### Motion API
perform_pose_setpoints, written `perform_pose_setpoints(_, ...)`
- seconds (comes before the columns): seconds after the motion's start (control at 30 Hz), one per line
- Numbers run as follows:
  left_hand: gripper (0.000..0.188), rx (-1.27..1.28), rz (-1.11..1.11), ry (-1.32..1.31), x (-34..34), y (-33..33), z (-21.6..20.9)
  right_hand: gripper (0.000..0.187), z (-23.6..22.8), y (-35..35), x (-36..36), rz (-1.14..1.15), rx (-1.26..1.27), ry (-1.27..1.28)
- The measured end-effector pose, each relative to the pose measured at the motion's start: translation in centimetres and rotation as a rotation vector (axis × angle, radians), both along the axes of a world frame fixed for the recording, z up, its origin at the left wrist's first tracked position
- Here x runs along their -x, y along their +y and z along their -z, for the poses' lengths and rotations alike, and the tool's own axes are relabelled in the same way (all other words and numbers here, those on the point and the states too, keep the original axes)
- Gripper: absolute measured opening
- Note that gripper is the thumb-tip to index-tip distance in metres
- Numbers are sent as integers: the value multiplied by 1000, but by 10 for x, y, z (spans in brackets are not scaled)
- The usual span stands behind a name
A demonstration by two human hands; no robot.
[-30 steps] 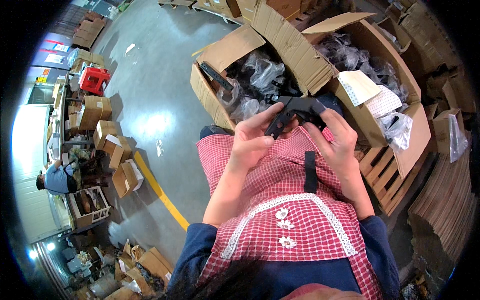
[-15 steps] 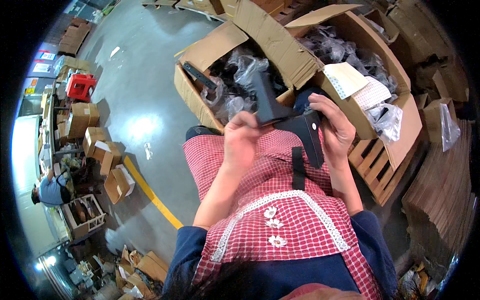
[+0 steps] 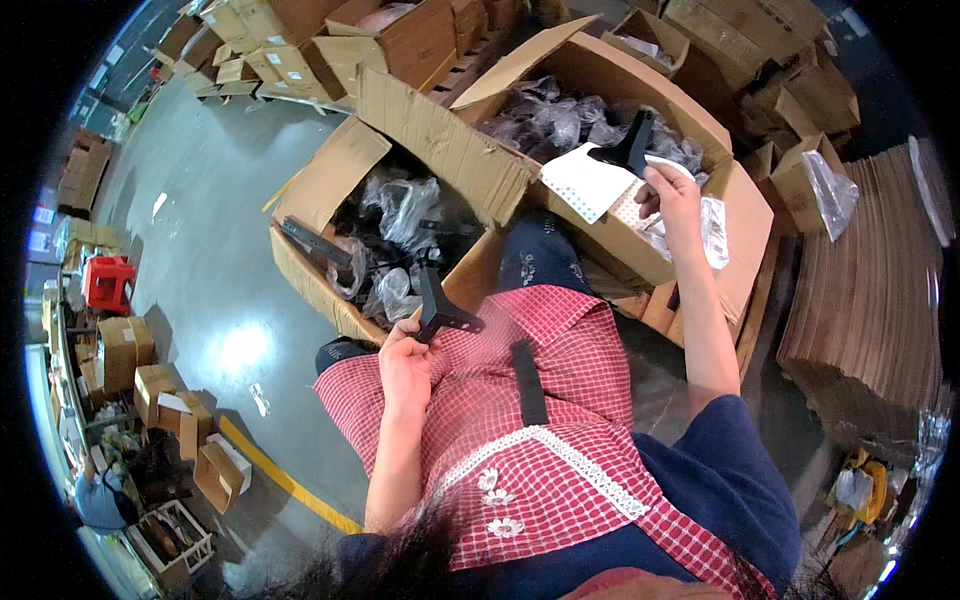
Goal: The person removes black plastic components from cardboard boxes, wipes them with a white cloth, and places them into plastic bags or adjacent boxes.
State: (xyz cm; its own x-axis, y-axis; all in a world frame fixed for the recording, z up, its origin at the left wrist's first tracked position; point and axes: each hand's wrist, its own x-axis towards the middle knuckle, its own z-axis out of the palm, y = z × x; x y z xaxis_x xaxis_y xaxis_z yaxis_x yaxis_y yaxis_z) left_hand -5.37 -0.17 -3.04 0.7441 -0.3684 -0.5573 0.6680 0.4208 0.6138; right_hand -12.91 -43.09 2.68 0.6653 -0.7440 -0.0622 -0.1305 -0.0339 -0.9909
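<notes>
My left hand [image 3: 406, 362] is closed on a black angled piece [image 3: 438, 308] with a row of small holes along its edge. It holds this piece over my lap, beside the near edge of the left carton [image 3: 300, 265]. Raised over the right carton [image 3: 725, 215], my right hand [image 3: 672, 200] pinches a second black angled piece [image 3: 632, 148] by its lower end. Just beneath that hand lie a white sheet with rows of coloured dots [image 3: 582, 182] and a second dotted sheet [image 3: 628, 208]. The left carton contains dark parts and clear plastic bags [image 3: 405, 210].
Bags also fill the right carton, which rests on a wooden pallet [image 3: 660, 318]. Flattened cardboard [image 3: 865, 290] is stacked at the right. More cartons [image 3: 385, 50] stand at the back. A yellow floor line [image 3: 285, 480] and a red stool [image 3: 106, 283] are at the left.
My hands have moved apart. The right one has gone out over the right carton with one black piece, while the left keeps the other near my lap. The view has shifted right.
</notes>
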Motion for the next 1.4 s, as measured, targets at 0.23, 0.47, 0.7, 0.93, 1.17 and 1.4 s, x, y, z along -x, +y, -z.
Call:
perform_pose_setpoints(0.23,18,35,-17,-161,5,-10,-10,31,-14,-82,51,198,132,-134)
perform_pose_setpoints(0.47,23,-328,131,-296,-7,-41,-14,16,-43,-90,119,332,49,-77)
perform_pose_setpoints(0.7,18,-352,836,-502,-12,-106,-35,51,-64,-57,92,-435,35,380)
perform_pose_setpoints(0.93,20,-392,1145,-514,-2,-148,-47,54,-32,-61,88,-778,307,1104)
perform_pose_setpoints(1.17,21,-366,1058,-651,-7,-174,-8,18,-35,-28,146,-541,815,625)
perform_pose_setpoints(1.4,33,-495,1189,-1195,-15,-285,-26,17,-44,5,171,-543,603,529)
